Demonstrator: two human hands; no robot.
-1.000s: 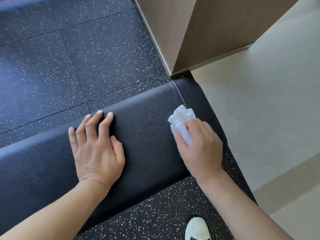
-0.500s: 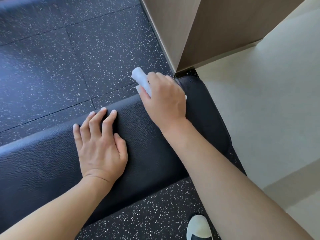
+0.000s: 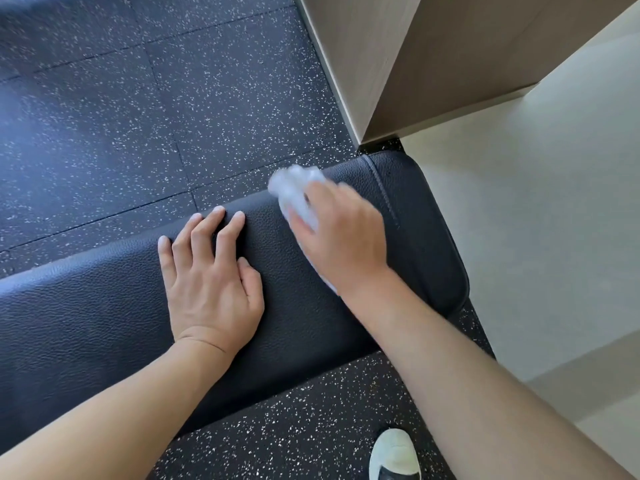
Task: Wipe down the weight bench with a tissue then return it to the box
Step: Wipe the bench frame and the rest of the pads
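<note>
Tissue (image 3: pixel 294 192), white and crumpled, sits bunched under the right hand (image 3: pixel 341 237), whose fingers (image 3: pixel 313 206) are clenched round it and press it onto the desk (image 3: pixel 104 323), a black padded weight bench. Most of the tissue is hidden beneath the palm; one blurred wad pokes out past the fingertips near the far edge of the pad, and a thin strip shows by the wrist. Its shape is too smeared by motion to give it a clear long axis. The left hand (image 3: pixel 211 282) lies flat on the pad just beside it, fingers released and spread. The pad's long axis runs from the lower left, where it is cut off by the frame, up to its rounded end at the right, close to a wooden panel (image 3: pixel 433 64). Speckled rubber floor (image 3: pixel 156 98) lies beyond, and a white shoe (image 3: pixel 394 455) is cropped at the bottom.
</note>
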